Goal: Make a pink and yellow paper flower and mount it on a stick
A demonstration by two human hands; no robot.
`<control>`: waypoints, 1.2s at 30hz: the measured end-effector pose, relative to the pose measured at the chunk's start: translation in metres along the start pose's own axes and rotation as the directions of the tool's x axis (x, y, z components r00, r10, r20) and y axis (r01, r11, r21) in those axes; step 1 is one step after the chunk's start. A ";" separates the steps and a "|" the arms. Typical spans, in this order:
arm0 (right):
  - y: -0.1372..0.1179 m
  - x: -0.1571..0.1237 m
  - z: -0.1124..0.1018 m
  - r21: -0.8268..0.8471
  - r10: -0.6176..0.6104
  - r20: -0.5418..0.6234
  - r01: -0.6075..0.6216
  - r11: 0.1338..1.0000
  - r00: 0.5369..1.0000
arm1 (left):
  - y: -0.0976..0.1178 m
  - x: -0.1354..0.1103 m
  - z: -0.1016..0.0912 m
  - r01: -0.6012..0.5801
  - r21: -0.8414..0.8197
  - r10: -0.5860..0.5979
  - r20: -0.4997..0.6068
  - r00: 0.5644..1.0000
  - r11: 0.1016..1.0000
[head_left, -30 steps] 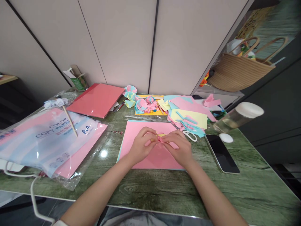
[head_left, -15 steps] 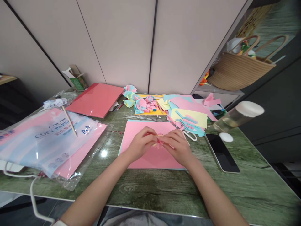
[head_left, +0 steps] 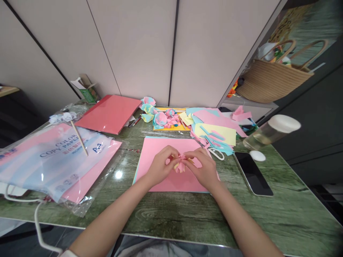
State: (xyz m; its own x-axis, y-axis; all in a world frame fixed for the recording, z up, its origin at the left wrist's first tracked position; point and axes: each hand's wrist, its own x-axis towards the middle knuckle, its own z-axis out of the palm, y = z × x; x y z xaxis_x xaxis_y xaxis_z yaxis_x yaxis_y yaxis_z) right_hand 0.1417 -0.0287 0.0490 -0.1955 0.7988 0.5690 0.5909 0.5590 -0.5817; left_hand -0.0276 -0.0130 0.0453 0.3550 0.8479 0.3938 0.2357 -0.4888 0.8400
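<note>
Both my hands meet over a pink paper sheet (head_left: 158, 150) lying on the green table (head_left: 281, 210). My left hand (head_left: 160, 166) and my right hand (head_left: 203, 167) pinch a small folded pink and yellow paper piece (head_left: 181, 165) between their fingertips. The piece fans out downward like a little flower, held a bit above the sheet. Fingers of both hands are curled and closed on it.
A pack of colour copy paper (head_left: 50, 157) with a wooden stick (head_left: 79, 137) lies left, a red folder (head_left: 109, 113) behind it. Paper flowers (head_left: 160, 117) and cut scraps (head_left: 214, 130) fill the back. White scissors (head_left: 217, 154), a phone (head_left: 253, 174) and a jar (head_left: 270, 134) sit right.
My hands drew slightly toward me and turned the paper piece, so its pink and yellow folds now fan out below my fingertips.
</note>
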 end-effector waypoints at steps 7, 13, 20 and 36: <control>0.006 0.002 0.002 0.109 0.180 0.125 -0.193 0.975 0.976 | -0.005 0.003 0.001 0.126 -0.048 -0.121 0.097 0.988 0.991; 0.009 0.000 0.006 0.137 0.158 0.101 -0.171 0.976 0.982 | -0.005 0.004 0.001 0.120 -0.023 -0.118 0.089 0.989 0.992; 0.011 0.000 0.004 0.006 -0.029 0.160 0.028 1.000 0.987 | -0.004 0.002 0.002 0.064 0.056 -0.068 0.067 0.995 0.996; 0.020 -0.003 -0.008 -0.284 -0.416 0.165 0.447 0.848 0.894 | 0.000 -0.002 0.001 -0.066 0.198 0.058 0.046 0.997 0.978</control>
State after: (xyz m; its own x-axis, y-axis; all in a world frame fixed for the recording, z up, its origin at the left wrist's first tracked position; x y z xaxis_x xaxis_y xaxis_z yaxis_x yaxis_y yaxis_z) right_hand 0.1604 -0.0222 0.0403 -0.5501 0.5183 0.6548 0.6360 0.7681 -0.0737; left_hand -0.0275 -0.0150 0.0438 0.4089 0.8077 0.4247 0.3858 -0.5748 0.7217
